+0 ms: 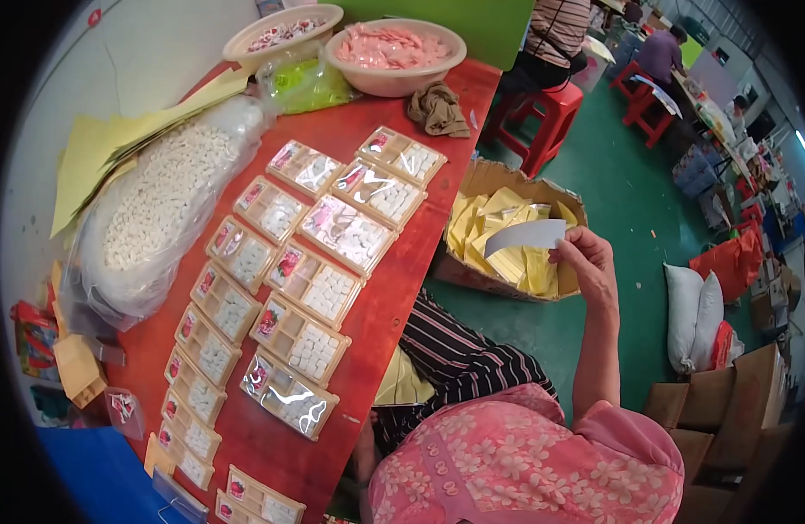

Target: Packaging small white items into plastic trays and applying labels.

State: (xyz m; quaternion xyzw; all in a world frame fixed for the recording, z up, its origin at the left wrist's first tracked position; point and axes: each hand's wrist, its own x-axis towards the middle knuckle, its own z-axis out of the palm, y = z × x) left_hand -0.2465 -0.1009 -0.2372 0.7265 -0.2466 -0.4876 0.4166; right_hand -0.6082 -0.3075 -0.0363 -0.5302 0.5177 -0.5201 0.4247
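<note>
My right hand [590, 265] is raised over the cardboard box at the right of the table. Thumb and fingers pinch the end of a pale grey-white paper strip [526, 236], which curves out to the left. Below the strip, the open cardboard box [564, 194] holds many folded yellow paper pieces [497, 210]. Of my left arm [365, 450] only a sliver of skin shows beside the table edge; its fingers are hidden. A yellow sheet [404, 382] lies by my striped trousers.
Rows of tan compartment trays [302, 339] with white pieces and red pictures cover the red table [402, 288]; some have shiny clear film. Behind them are a bag of white pieces [171, 201], two basins [395, 57] and a brown cloth [438, 110]. A red stool [542, 122] and people are beyond.
</note>
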